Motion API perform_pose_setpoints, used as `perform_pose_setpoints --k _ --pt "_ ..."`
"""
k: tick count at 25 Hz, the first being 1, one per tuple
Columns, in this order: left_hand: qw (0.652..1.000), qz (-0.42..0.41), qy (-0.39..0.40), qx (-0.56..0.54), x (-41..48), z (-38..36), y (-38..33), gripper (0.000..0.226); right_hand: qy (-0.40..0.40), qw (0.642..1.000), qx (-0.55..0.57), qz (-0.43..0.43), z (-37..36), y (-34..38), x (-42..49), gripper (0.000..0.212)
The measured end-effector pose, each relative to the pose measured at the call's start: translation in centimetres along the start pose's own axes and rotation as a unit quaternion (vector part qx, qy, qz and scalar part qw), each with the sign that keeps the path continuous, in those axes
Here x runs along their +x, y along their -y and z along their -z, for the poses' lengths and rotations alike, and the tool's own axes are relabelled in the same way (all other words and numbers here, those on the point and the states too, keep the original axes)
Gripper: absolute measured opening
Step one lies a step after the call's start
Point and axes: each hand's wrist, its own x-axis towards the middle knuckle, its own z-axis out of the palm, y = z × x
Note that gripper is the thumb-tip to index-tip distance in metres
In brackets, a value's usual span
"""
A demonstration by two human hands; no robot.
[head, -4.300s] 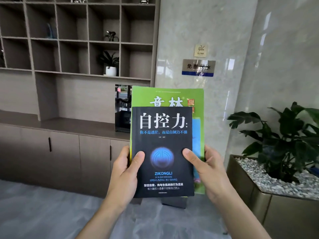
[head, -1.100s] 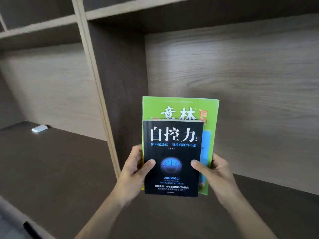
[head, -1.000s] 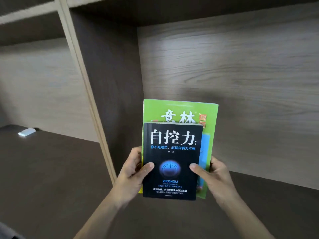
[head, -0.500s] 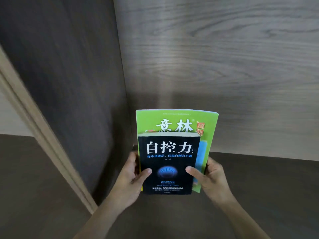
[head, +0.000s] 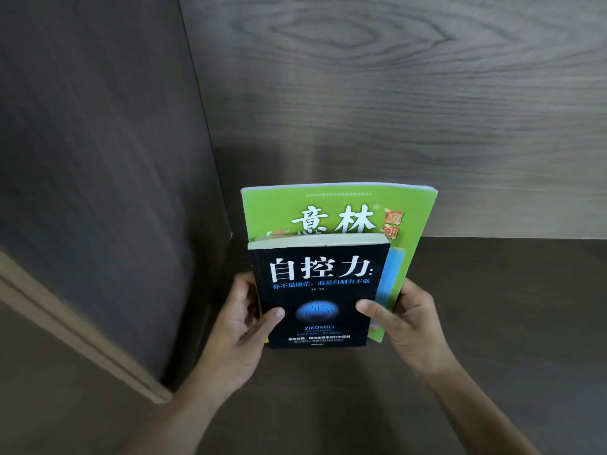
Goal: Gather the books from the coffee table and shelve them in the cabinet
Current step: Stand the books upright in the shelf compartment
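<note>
I hold a small stack of books upright inside a cabinet compartment. The front one is a black book (head: 320,290) with white characters and a blue glowing emblem. Behind it stands a larger green magazine (head: 331,208), its top and right edge showing. My left hand (head: 241,326) grips the stack's left edge, thumb on the black cover. My right hand (head: 405,318) grips the right edge, thumb also on the cover. The stack is close to the compartment's back left corner, above the dark shelf floor (head: 476,307); I cannot tell if its bottom edge touches the floor.
A dark wood divider panel (head: 98,192) rises at the left, its pale front edge (head: 82,336) running diagonally. The grained back wall (head: 394,93) fills the top. The shelf floor stretches away to the right.
I have walked from the room up to the cabinet and brought the stack deep into the compartment. Over the last second the books moved further in toward the back left corner; the grip is unchanged.
</note>
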Motion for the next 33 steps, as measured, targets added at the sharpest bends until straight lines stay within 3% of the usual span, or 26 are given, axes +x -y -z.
perform_pose_setpoints --k 7,10,11,15,16,18,20,21,23,26,29,33 --pt "0.999 0.006 0.029 -0.042 0.5 0.6 0.5 0.046 0.017 1.000 0.005 -0.025 0.3 0.2 0.0 0.029" --pt "0.993 0.039 0.067 -0.086 1.5 1.6 0.0 0.064 0.032 0.998 0.011 -0.050 0.5 0.3 0.2 0.034" --pt "0.992 0.058 0.078 -0.081 1.9 1.7 -0.4 0.069 0.037 0.997 0.018 -0.060 0.5 0.3 0.2 0.036" --pt "0.993 0.045 0.110 -0.002 2.8 0.8 -1.0 0.055 0.042 0.996 0.037 -0.072 0.4 0.2 0.4 0.039" --pt "0.994 0.044 0.102 0.000 2.6 0.4 -0.9 0.052 0.023 0.997 0.036 -0.067 0.2 -0.2 0.3 0.041" --pt "0.998 0.029 0.063 0.000 1.8 -0.3 -0.6 0.040 -0.091 0.995 -0.032 -0.041 -0.9 -1.1 -0.2 0.056" --pt "1.000 0.007 -0.011 0.022 0.7 -1.4 -0.3 0.027 -0.231 0.964 -0.133 -0.022 -3.0 -1.0 -0.8 0.068" --pt "0.998 0.001 -0.049 0.030 -0.1 -2.2 -0.3 0.025 -0.244 0.960 -0.138 -0.027 -4.3 -0.5 -1.1 0.071" --pt "0.994 -0.011 -0.096 0.048 -1.4 -4.1 -0.7 0.030 -0.171 0.980 -0.080 -0.058 -7.2 0.9 -1.0 0.076" --pt "0.991 -0.038 -0.093 0.087 -2.7 -6.1 -1.6 0.057 -0.088 0.991 0.026 -0.097 -9.6 1.3 0.4 0.073" --pt "0.993 -0.037 -0.042 0.104 -2.9 -6.0 -2.0 0.081 -0.058 0.987 0.046 -0.140 -9.8 0.8 1.0 0.091" --pt "0.995 -0.028 -0.025 0.089 -3.1 -5.5 -2.3 0.086 -0.038 0.982 0.057 -0.177 -10.0 1.0 1.3 0.098"
